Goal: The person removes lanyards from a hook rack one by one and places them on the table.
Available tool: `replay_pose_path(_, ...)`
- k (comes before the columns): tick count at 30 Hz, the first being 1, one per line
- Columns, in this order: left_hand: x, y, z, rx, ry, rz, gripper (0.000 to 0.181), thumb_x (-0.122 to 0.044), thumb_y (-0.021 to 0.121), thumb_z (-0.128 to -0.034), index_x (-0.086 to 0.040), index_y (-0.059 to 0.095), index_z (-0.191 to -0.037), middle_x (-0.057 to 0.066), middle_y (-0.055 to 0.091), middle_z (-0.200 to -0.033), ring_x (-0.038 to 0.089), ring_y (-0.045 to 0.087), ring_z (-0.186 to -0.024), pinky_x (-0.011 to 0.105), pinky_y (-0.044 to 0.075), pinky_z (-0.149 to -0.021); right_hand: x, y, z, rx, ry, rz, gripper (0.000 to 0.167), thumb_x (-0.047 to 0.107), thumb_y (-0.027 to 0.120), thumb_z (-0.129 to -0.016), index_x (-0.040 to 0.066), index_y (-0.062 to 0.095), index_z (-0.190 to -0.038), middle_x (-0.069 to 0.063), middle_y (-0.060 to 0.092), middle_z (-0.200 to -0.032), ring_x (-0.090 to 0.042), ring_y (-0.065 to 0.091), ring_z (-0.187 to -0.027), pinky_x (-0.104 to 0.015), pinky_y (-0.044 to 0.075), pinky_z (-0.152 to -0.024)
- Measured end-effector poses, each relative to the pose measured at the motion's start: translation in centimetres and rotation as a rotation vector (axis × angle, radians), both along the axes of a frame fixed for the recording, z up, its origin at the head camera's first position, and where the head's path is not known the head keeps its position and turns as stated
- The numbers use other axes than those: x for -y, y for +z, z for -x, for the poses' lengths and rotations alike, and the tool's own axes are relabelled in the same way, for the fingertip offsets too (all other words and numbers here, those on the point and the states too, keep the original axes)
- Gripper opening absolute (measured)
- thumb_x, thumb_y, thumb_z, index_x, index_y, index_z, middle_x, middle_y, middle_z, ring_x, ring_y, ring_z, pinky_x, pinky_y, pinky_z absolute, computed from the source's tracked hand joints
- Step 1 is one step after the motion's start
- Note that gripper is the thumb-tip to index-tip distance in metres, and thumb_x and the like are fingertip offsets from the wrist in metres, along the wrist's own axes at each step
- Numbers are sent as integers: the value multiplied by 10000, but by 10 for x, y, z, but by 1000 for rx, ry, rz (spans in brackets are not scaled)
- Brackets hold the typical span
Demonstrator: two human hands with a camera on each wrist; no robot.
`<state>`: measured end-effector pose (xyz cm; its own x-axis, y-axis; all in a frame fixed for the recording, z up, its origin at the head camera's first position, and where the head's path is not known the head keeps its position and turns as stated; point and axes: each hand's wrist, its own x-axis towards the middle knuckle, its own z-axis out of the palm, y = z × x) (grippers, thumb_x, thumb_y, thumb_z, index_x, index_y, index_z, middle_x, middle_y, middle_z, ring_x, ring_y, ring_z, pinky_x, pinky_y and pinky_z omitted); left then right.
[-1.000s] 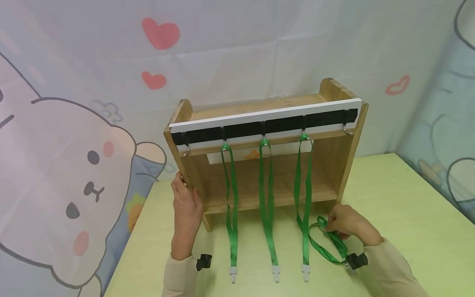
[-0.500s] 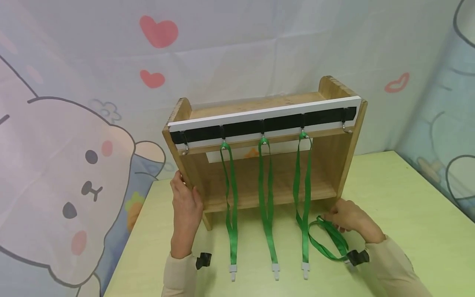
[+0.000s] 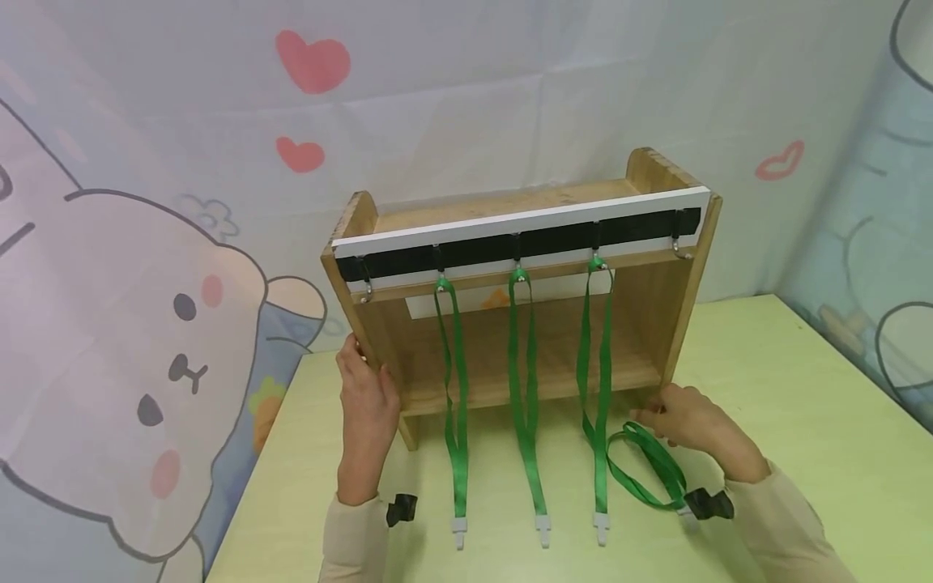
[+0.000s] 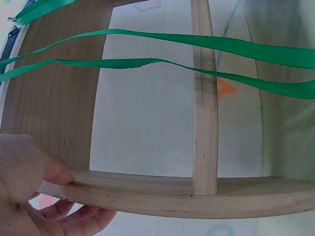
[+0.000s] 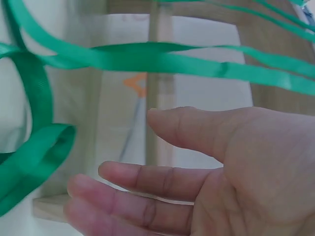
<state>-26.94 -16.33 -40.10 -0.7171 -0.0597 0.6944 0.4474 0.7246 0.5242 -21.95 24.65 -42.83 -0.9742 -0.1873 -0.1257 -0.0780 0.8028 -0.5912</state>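
Observation:
My left hand [image 3: 368,413] grips the left side panel of a small wooden shelf [image 3: 488,344]; in the left wrist view the thumb lies on one face of the panel [image 4: 147,199] and the fingers on the other. Three green lanyards hang from hooks on the shelf's front: a left one [image 3: 457,470], a middle one [image 3: 526,441] and a right one [image 3: 601,478]. Another green lanyard [image 3: 662,461] lies looped on the table. Just above it is my right hand [image 3: 692,419], by the shelf's lower right corner, fingers extended and holding nothing in the right wrist view.
A white strip with a black band [image 3: 477,255] carries several hooks. The outer left hook [image 3: 367,291] and outer right hook [image 3: 679,249] bear no lanyard. The light green table [image 3: 758,364] extends to both sides. A cartoon-printed curtain [image 3: 452,138] stands behind.
My right hand has let go of the looped lanyard and moved slightly up and right, away from it. The lanyard stays on the table. My left hand keeps its grip on the shelf.

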Motion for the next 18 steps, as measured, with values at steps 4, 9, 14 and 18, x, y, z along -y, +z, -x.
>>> replay_pose_path(4,0,2,0,9,0,3,567,142,537,-949,84,226,-1420,374,393,-1253,582,581,-1041,615,553,-795,5,13,-6,-77,5,-19,324,279,608,-1012,-6,736,-929,-19,606,-689,-168,576,-631,-339,461,-538)
replay_pose_path(9,-1,1,-1,32,4,-4,568,133,539,-956,77,223,-1424,370,388,-1273,577,576,-1075,605,554,-820,7,31,-14,-157,13,-9,322,276,621,-1010,-31,715,-999,-57,704,-888,-219,651,-773,-404,536,-641)
replay_pose_path(14,-3,2,-1,39,9,-7,567,138,539,-952,81,229,-1423,370,386,-1274,574,569,-1105,607,547,-839,13,48,-17,-322,-23,20,231,199,643,-991,-22,702,-1029,-40,704,-867,-227,662,-771,-386,526,-636)
replay_pose_path(18,-1,3,-2,30,18,1,566,136,545,-949,82,234,-1419,367,390,-1269,567,575,-1099,609,549,-834,21,59,-17,-473,-68,51,208,188,653,-991,-9,703,-1035,-73,720,-892,-252,672,-786,-393,525,-649)
